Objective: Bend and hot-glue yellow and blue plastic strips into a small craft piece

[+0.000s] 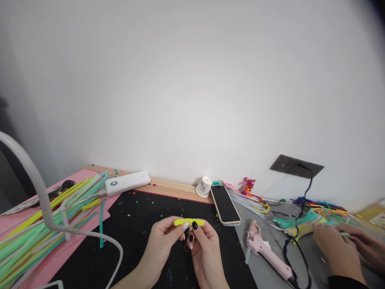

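Both my hands pinch a short, thick piece of bright yellow pipe cleaner (pixel 180 221), held level above the black mat (pixel 135 228). My left hand (pixel 164 241) grips it from the left with thumb and fingers. My right hand (pixel 207 245) holds its right part, the black-nailed thumb pressed on the front. A thin gold-coloured loop (pixel 187 245) hangs beneath the piece by the right fingers; what it joins is hidden. Further left, a small yellow pipe cleaner piece (pixel 91 204) rests by a pile of pastel pipe cleaners (pixel 27 245).
A white power bank (pixel 128 182), a paper cup (pixel 204 187) and a phone (pixel 225 204) lie along the back. A pink glue gun (pixel 267 253) with a black cord sits right. Another person's hands (pixel 339 249) work at far right. A white cable (pixel 87 233) crosses the left.
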Tool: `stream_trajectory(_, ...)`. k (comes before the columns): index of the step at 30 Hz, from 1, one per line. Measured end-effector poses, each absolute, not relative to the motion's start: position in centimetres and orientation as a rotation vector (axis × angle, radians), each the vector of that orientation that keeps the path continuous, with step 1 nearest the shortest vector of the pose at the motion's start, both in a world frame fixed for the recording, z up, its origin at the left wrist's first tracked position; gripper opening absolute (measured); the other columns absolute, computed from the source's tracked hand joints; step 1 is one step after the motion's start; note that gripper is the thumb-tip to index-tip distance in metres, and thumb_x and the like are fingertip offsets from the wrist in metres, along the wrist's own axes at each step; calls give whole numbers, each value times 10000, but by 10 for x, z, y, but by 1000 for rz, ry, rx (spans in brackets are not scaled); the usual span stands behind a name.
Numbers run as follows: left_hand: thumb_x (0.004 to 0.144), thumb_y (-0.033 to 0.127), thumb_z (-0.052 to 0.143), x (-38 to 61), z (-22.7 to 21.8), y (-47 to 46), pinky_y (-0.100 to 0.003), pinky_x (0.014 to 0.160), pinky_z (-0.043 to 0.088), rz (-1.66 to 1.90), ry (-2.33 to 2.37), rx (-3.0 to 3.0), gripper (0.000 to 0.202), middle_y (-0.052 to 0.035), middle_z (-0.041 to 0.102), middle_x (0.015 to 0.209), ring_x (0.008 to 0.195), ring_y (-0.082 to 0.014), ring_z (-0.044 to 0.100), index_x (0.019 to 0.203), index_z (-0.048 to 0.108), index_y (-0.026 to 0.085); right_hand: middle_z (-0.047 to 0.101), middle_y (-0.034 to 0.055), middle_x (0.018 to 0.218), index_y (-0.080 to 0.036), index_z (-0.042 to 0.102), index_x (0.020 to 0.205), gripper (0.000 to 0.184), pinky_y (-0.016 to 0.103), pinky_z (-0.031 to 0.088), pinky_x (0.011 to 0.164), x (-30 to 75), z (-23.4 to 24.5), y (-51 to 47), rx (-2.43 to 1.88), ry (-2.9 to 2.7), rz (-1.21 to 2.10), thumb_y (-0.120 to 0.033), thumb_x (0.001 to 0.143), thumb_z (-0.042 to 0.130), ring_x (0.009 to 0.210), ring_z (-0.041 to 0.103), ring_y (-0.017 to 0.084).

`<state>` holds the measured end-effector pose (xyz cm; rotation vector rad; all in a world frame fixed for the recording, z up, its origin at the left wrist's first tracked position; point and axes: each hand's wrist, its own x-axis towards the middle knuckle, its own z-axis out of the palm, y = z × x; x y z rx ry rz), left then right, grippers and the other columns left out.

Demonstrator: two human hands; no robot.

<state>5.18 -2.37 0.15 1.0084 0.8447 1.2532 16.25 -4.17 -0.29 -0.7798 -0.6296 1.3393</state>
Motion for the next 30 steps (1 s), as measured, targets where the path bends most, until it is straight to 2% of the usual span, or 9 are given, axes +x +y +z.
stream_trajectory(6, 651, 321, 723, 53, 2, -25, -196, 497, 364, 1237, 833, 918, 203, 22, 545, 542, 512, -97, 440, 729, 689, 137, 591, -7, 618, -140, 668, 701, 124, 175, 375, 448, 162, -2, -41, -788, -666, 1324, -224, 664, 751, 482, 456, 61)
stream_trajectory(12, 675, 294, 700, 47, 11, -25, -189, 481, 335, 1247, 817, 1066, 157, 18, 543, 600, 506, -84, 412, 665, 675, 139, 566, -14, 598, -142, 681, 698, 132, 169, 371, 418, 167, 5, -43, -875, -780, 1227, -240, 648, 755, 464, 434, 60)
stream_trajectory(16, 693, 274, 680, 41, 12, -24, -202, 506, 358, 1240, 827, 1221, 147, 6, 547, 639, 539, -104, 453, 623, 665, 146, 590, 8, 640, -140, 692, 688, 120, 188, 400, 428, 174, 10, -45, -889, -897, 1175, -229, 635, 753, 482, 460, 77)
stream_trajectory(21, 710, 229, 664, 34, 11, -22, -219, 549, 386, 1225, 793, 1388, 131, -15, 582, 647, 578, -131, 510, 601, 673, 156, 591, 5, 668, -153, 689, 683, 15, 204, 424, 475, 184, 10, -47, -879, -1060, 1152, -163, 681, 699, 525, 497, 95)
stream_trajectory(30, 755, 200, 631, 27, 13, -19, -232, 582, 419, 1204, 770, 1631, 181, -37, 625, 662, 616, -157, 568, 584, 684, 174, 615, 13, 686, -179, 701, 658, 107, 226, 447, 515, 197, 22, -47, -969, -1334, 1016, -87, 695, 660, 575, 553, 129)
